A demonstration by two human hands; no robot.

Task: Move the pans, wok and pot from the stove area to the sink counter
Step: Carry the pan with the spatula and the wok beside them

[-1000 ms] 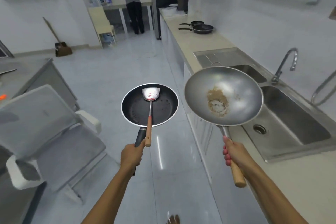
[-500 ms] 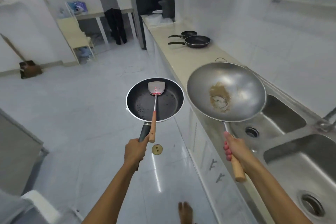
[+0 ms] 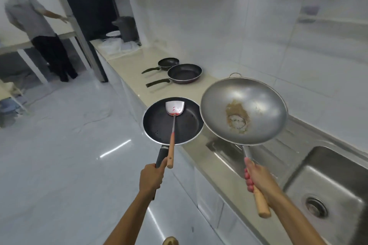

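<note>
Wok (image 3: 244, 110), round bare steel, hangs off my right hand (image 3: 258, 180) clenched on its wooden handle; my left hand (image 3: 151, 178) grips the black pan (image 3: 172, 121).

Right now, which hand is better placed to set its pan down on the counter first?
The right hand, probably. Its wok already hangs over the counter by the sink, while the left hand holds the frying pan and spatula mostly off the counter's edge.

I hold a frying pan (image 3: 179, 125) left of the wok (image 3: 258, 105), a spatula (image 3: 173, 117) lying in the pan. Farther back on the bench (image 3: 127, 65) sit two pans (image 3: 184, 73), the sink (image 3: 328, 185) at my right.
</note>
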